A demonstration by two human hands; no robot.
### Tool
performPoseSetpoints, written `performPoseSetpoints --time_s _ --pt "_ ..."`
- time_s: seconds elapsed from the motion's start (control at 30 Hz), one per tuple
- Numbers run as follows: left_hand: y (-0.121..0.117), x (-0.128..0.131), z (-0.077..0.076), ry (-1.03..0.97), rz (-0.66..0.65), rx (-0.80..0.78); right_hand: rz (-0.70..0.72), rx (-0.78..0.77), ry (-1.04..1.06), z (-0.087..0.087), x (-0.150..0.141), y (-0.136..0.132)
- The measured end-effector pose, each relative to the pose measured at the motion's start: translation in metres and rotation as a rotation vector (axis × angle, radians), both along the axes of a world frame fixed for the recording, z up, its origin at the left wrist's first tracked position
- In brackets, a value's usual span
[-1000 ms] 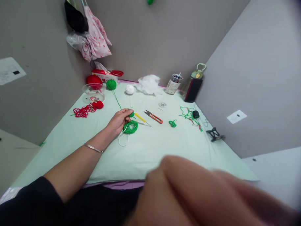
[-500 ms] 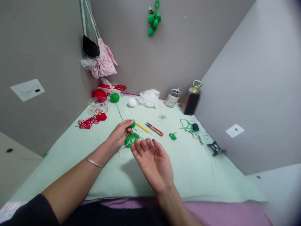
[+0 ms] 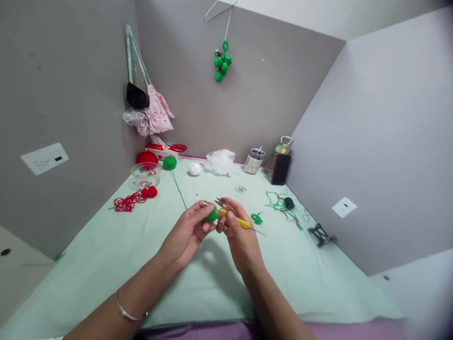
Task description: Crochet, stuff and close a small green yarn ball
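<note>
A pink, red-spotted cloth bag [image 3: 157, 113] hangs at the left wall. A labelled cylindrical container [image 3: 253, 162] stands near a dark rectangular object [image 3: 281, 169], upright before a green-topped bottle [image 3: 283, 146]. White printed label [image 3: 44, 158], left wall: flat.

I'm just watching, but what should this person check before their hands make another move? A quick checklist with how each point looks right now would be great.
1. Green piece held by the left hand: ok.
2. Yellow-handled tool gripped in the right hand: ok.
3. Visible strand from the green ball free of knots: ok.
4. Snips' blades well away from the right fingers: not ok, they show right beside them.
5. Tool's end nearest the green piece inside a stitch: cannot tell.
</note>
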State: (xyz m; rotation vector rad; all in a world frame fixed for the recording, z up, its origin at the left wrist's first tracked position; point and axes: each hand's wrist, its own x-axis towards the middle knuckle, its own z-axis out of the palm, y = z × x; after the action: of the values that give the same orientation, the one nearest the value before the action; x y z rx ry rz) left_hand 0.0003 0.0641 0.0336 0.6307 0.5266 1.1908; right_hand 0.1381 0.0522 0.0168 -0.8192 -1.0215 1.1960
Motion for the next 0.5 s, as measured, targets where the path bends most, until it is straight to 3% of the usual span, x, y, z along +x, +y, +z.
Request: performPoseSetpoints --time_s 0.17,0.27,0.4,0.5 --pt "0.001 -0.001 0.010 0.118 -0.078 0.113 -0.097 0.158 -0.143 0.012 0.010 0.005" --pt "0.007 -0.004 0.023 0.172 -0.121 0.218 -0.065 0.207 -0.196 0.028 0.025 0.017" --pt "0.020 -0.006 0.029 0.236 -0.121 0.343 0.119 0.094 -0.106 0.039 0.036 0.036" --pt "0.032 -0.004 0.019 0.256 -0.157 0.344 0.212 0.002 -0.015 0.030 0.035 0.045"
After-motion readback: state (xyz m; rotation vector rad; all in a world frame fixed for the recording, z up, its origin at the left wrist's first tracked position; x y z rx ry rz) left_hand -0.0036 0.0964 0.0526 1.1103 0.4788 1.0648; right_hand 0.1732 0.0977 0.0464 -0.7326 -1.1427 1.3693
